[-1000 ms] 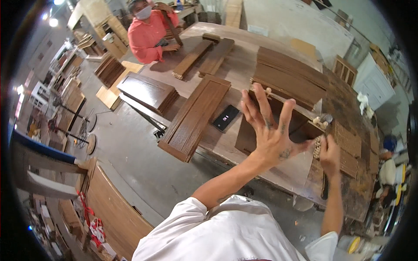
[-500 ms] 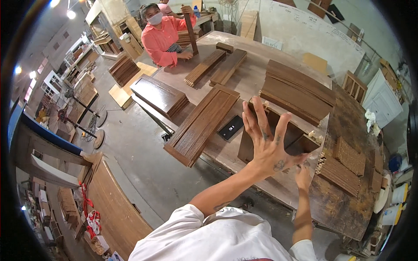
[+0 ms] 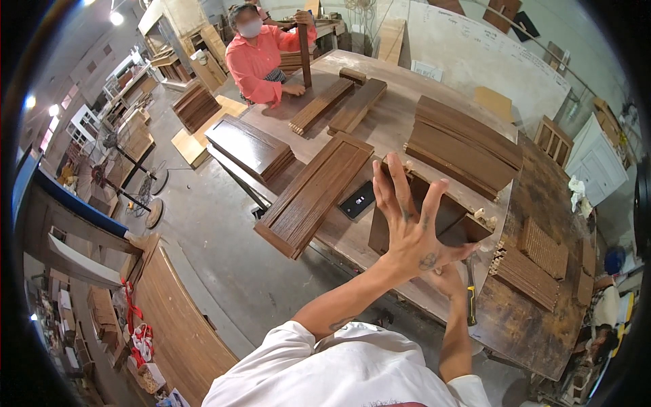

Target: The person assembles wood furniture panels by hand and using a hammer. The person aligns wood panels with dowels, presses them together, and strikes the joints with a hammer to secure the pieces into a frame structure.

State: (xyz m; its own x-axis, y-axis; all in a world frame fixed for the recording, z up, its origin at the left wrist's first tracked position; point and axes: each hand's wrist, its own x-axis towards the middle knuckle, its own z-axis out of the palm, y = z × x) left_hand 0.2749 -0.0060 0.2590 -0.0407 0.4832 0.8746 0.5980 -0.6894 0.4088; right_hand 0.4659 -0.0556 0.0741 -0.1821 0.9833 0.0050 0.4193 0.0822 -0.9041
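My left hand is raised with its fingers spread wide above a dark brown wooden box-like piece at the near side of the table. Whether the palm touches the piece, I cannot tell. My right hand sits just under and behind the left wrist and thumb, so its fingers are mostly hidden. Beside it is a hammer with a yellow and black handle, apart from the visible part of the hand. To the left lie a black phone and a long brown framed panel.
Stacked brown boards lie beyond the box. Bundled wooden strips rest on the stained surface at right. Across the table a person in a coral shirt holds an upright wooden strip. More panels are stacked at the left edge.
My right hand has moved left, in behind my left hand, and the hammer now shows beside it. My left hand stays spread in nearly the same place.
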